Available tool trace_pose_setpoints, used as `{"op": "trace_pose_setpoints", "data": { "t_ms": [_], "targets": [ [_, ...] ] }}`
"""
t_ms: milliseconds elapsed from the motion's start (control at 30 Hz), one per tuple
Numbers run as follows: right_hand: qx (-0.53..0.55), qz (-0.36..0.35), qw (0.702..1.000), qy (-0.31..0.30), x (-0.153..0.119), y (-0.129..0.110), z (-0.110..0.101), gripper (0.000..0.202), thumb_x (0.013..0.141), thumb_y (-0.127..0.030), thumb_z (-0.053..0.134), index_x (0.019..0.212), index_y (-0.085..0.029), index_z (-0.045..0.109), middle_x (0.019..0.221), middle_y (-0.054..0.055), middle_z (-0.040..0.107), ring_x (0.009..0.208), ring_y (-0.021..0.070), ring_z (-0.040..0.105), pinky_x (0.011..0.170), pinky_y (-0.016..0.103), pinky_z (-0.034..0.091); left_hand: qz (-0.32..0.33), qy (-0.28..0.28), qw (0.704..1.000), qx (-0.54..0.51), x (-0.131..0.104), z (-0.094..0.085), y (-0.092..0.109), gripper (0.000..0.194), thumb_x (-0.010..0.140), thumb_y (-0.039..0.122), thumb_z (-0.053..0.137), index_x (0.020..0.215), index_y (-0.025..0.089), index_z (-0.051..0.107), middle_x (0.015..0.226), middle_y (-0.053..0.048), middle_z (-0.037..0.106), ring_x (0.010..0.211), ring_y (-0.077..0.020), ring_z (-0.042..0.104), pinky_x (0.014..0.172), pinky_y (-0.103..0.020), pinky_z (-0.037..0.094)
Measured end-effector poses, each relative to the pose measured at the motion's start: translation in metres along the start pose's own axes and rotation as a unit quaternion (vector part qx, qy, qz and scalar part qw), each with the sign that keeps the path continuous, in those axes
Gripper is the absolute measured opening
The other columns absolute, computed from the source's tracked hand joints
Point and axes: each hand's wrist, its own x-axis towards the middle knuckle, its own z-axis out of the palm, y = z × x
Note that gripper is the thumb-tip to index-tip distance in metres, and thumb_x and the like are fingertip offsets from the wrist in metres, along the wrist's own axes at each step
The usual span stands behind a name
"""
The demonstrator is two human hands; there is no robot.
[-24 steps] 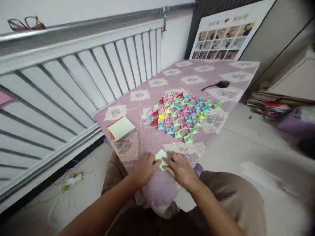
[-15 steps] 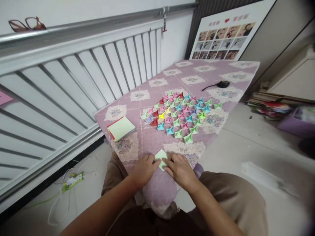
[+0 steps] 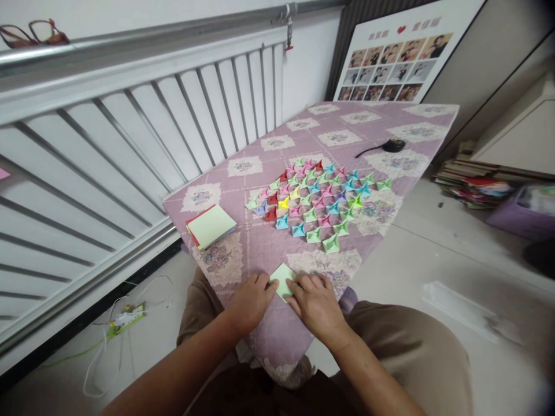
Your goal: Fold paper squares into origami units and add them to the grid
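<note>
A small pale green square of folded paper (image 3: 283, 281) lies on the near end of the table, one corner pointing away from me. My left hand (image 3: 254, 303) has its thumb and curled fingers at the paper's left corner. On the right side, my right hand (image 3: 315, 303) presses thumb and fingers on the paper's edge. Beyond my hands stand rows of small folded paper pieces (image 3: 309, 214) in green, pink, red, blue and yellow. To the left sits a stack of coloured paper sheets (image 3: 212, 225), pale green on top.
The tapering table wears a purple patterned cloth (image 3: 281, 341). A black object with a thin cord (image 3: 393, 146) lies at its far right. A white radiator (image 3: 147, 133) runs along the left, with glasses (image 3: 47, 34) on the pipe. A power strip (image 3: 128, 319) is on the floor.
My thumbs have moved apart, from near the paper's middle out towards its side corners, and more of its surface shows. The view has shifted slightly.
</note>
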Motion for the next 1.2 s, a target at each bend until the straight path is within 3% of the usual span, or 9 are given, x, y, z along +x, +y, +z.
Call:
{"op": "trace_pose_setpoints", "data": {
  "t_ms": [233,467,600,733,900,1000,1100,1200],
  "targets": [
    [-0.017,0.037,0.999,0.024,-0.008,0.01,-0.004,0.026,0.088,-0.033,0.058,0.11,-0.022,0.065,0.105,0.006,0.066,0.099,0.0231,0.053,0.091,0.041,0.031,-0.041,-0.025,0.999,-0.009,-0.008,0.0,-0.005,0.037,0.095,0.022,0.039,0.131,0.027,0.045,0.124,-0.006,0.053,0.107,-0.0241,0.05,0.081,-0.034,0.044],
    [-0.038,0.092,0.995,0.03,-0.013,0.004,-0.007,0.024,0.089,-0.034,0.057,0.108,-0.024,0.066,0.104,0.005,0.066,0.098,0.0229,0.053,0.084,0.037,0.032,-0.067,-0.034,0.997,-0.027,-0.01,-0.002,-0.002,0.038,0.096,0.02,0.033,0.131,0.025,0.047,0.125,-0.007,0.053,0.105,-0.023,0.051,0.081,-0.034,0.045],
    [-0.042,0.149,0.988,0.03,-0.002,-0.001,-0.006,0.02,0.089,-0.04,0.055,0.088,-0.024,0.068,0.093,0.003,0.066,0.092,0.0222,0.053,0.084,0.038,0.03,-0.08,-0.005,0.996,-0.043,-0.01,-0.001,-0.001,0.035,0.094,0.021,0.038,0.126,0.024,0.051,0.12,-0.006,0.055,0.102,-0.0228,0.051,0.082,-0.035,0.045],
    [-0.066,0.183,0.981,0.022,0.011,-0.003,-0.006,0.025,0.085,-0.042,0.059,0.074,-0.021,0.063,0.084,0.004,0.064,0.085,0.023,0.053,0.079,0.038,0.031,-0.094,0.045,0.991,-0.081,-0.004,-0.005,0.001,0.027,0.094,0.035,0.043,0.107,0.021,0.062,0.107,-0.007,0.058,0.096,-0.0225,0.052,0.082,-0.035,0.044],
    [-0.033,0.165,0.986,0.015,0.016,0.003,-0.003,0.02,0.082,-0.038,0.062,0.092,-0.021,0.062,0.092,0.006,0.064,0.087,0.025,0.054,0.073,0.037,0.034,-0.15,0.066,0.981,-0.1,0.01,-0.008,0.009,0.034,0.087,0.049,0.053,0.094,0.017,0.061,0.1,-0.009,0.057,0.095,-0.0254,0.052,0.078,-0.037,0.043],
    [-0.001,0.144,0.99,0.017,0.018,0.01,0.002,0.035,0.083,-0.033,0.06,0.117,-0.023,0.056,0.114,0.009,0.061,0.104,0.0274,0.052,0.082,0.041,0.036,-0.176,0.096,0.973,-0.117,0.013,-0.007,0.013,0.035,0.082,0.05,0.06,0.097,0.018,0.059,0.101,-0.008,0.056,0.099,-0.0264,0.05,0.082,-0.04,0.041],
    [0.037,0.11,0.993,-0.018,0.021,0.019,0.006,0.045,0.084,-0.032,0.057,0.129,-0.027,0.049,0.134,0.009,0.05,0.122,0.0278,0.043,0.093,0.046,0.035,-0.141,0.134,0.97,-0.143,0.01,-0.003,0.015,0.031,0.083,0.041,0.063,0.107,0.023,0.057,0.11,-0.006,0.054,0.103,-0.0235,0.047,0.088,-0.04,0.038],
    [0.058,0.085,0.993,-0.061,0.025,0.026,0.007,0.043,0.084,-0.032,0.055,0.127,-0.031,0.052,0.141,0.007,0.044,0.13,0.0289,0.035,0.098,0.052,0.031,-0.066,0.14,0.977,-0.149,0.008,0.002,0.014,0.022,0.087,0.031,0.059,0.109,0.028,0.058,0.115,-0.003,0.055,0.105,-0.0209,0.046,0.089,-0.037,0.036]
  ]
}}
